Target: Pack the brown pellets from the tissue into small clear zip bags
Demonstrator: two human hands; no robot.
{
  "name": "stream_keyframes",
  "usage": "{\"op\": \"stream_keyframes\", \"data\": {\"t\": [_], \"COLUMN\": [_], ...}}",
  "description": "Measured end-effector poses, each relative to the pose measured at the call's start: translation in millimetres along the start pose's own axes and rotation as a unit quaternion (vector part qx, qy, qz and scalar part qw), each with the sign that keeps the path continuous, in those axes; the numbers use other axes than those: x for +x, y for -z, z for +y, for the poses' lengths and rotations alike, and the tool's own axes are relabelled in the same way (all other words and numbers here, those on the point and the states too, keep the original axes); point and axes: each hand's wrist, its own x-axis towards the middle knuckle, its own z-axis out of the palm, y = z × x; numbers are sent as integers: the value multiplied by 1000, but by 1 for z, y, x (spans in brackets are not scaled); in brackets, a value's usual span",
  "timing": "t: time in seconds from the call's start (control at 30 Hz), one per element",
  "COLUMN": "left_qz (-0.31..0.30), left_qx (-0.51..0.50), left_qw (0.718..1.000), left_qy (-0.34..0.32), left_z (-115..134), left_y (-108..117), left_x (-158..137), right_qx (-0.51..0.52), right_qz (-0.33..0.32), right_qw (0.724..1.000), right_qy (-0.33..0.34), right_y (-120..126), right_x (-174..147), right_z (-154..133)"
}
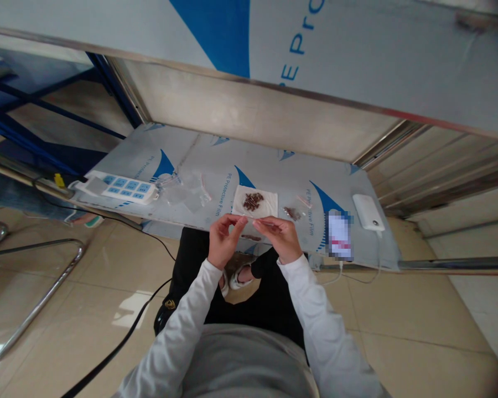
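My left hand point(223, 239) and my right hand point(279, 235) are raised together over the near edge of the film-covered metal table point(199, 166). Between their fingertips they pinch a small clear plastic bag point(249, 221), with something small and brown showing below it. Just beyond the hands lies a white paper sheet point(269, 205) carrying a pile of small brown parts point(253, 200). A second, smaller heap of brown parts point(292, 213) sits to the right of the sheet.
Several empty clear bags point(186, 193) lie left of the sheet, beside a white and blue power strip point(118, 187). A phone point(339, 236) and a white power bank point(368, 212) rest at the right. A black cable point(120, 342) crosses the tiled floor.
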Motion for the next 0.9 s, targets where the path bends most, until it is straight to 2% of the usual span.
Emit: {"op": "stream_keyframes", "data": {"t": [0.13,0.33,0.47,0.6,0.8,0.9], "left_qz": [0,-72,-54,-39,-114,-105], "left_qx": [2,-2,35,31,-9,5], "left_qw": [1000,997,998,999,993,994], "left_qy": [2,17,-8,-2,26,12], "left_z": [1,-2,-7,-7,-5,-4], "left_y": [-1,-1,0,2,1,0], "left_x": [-1,1,2,1,2,1], "right_qx": [48,30,48,57,27,30], "right_qz": [17,4,7,33,24,8], "right_qw": [998,999,998,996,999,999], "right_qy": [-41,-32,-42,-56,-39,-43], "right_y": [1,5,4,4,6,7], "right_x": [-2,-5,-6,-6,-8,-11], "right_z": [5,6,8,9,8,7]}}
